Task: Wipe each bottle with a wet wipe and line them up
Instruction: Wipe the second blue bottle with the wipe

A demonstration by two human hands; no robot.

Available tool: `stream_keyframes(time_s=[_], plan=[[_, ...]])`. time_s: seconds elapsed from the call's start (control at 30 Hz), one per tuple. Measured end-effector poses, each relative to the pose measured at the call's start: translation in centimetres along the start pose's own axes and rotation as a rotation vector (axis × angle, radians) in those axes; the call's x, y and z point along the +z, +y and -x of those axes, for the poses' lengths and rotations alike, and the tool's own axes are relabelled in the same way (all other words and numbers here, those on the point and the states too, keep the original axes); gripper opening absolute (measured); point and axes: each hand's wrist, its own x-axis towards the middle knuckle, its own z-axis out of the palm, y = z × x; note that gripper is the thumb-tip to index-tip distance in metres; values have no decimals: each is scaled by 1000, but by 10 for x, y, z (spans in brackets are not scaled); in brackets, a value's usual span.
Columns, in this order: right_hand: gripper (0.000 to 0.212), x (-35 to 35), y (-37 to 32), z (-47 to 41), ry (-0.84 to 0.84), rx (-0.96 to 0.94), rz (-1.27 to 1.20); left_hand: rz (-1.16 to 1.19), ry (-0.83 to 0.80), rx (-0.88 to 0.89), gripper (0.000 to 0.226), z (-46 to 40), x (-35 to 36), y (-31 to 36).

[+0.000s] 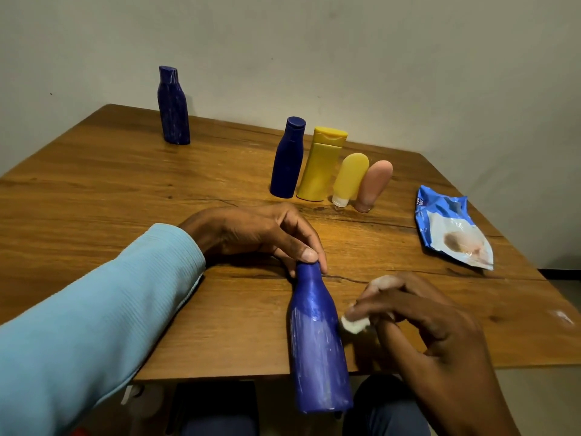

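The wooden counter (94,190) is showing grain and cracks, the blue plastic bottle (317,341) is looking streaky, and the wipe packet (449,228) is gleaming glossy.

The wooden desk (94,196) carries a lone dark blue bottle (173,105) upright near its far left corner; toward the far right stands a close row: a blue bottle (288,158), a yellow bottle (322,165), a small yellow tube (349,179) on its white cap and a pink tube (374,185), also cap-down. A crumpled blue wipes packet (452,228) lies flat by the right edge.
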Motion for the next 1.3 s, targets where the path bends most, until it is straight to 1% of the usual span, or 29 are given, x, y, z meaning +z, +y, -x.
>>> stream_keyframes(time_s=[0.1, 0.17, 0.27, 0.33, 0.43, 0.5, 0.6, 0.7, 0.77, 0.93, 1.07, 1.17, 1.3], plan=[[38, 7, 1, -4, 21, 9, 34, 0, 8, -3, 29, 0, 0, 0], [39, 15, 0, -7, -2, 20, 73, 12, 17, -11, 29, 0, 1, 0], [31, 21, -2, -4, -51, -19, 138, 17, 29, -20, 29, 1, 2, 0], [26, 15, -4, 1, -96, -45, 112, -1, 34, -23, 27, 1, 2, 0], [25, 2, -9, 7, -137, -28, 1, -14, 34, -21, 27, 0, 2, 1], [24, -2, -7, 8, -69, -15, -27, -16, 36, -23, 29, -1, 2, 1], [23, 2, 0, 6, 29, 25, 43, -26, 35, -16, 29, 0, 2, 1], [25, 10, 3, 2, 65, 50, 97, -24, 34, 1, 28, 1, 0, 0], [26, 16, 1, -2, 64, 60, 103, -2, 34, -4, 35, 1, -1, -1], [18, 16, -3, -4, 2, 37, 75, 40, 28, -2, 42, 2, -2, -1], [30, -1, -7, 4, -131, 5, -89, 25, 28, -17, 39, 2, -4, -3], [29, -4, -5, 6, -77, 16, -146, 28, 31, -6, 40, 0, -5, -3], [27, 5, 0, -2, 24, 74, -80, 23, 9, 22, 38, 1, -4, -2]])
